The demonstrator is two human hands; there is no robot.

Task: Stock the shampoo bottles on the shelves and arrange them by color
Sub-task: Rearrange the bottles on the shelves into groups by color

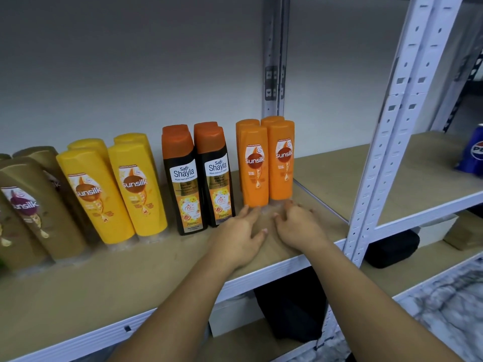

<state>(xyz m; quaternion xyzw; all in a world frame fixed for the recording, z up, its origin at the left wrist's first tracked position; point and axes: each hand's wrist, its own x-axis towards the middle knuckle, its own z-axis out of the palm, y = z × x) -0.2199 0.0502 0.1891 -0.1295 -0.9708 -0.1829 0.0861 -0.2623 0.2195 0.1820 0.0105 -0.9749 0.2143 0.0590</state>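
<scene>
Orange plastic Sunsilk shampoo bottles (254, 173) at twelve o'clock: push low at the bases, evenly. Left hand (239, 232) and right hand (299, 227) flat, fingers extended, gripping nothing.

A tan shelf board (130, 278) carries upright groups, left to right: gold bottles (39, 205); yellow bottles (136, 189); black bottles (188, 184), orange-capped; orange bottles (269, 163); the left hand (239, 239) and right hand (298, 227) rest on it, fingertips at the orange bases; the adjoining board (366, 178) holds a blue can (471, 152).
</scene>
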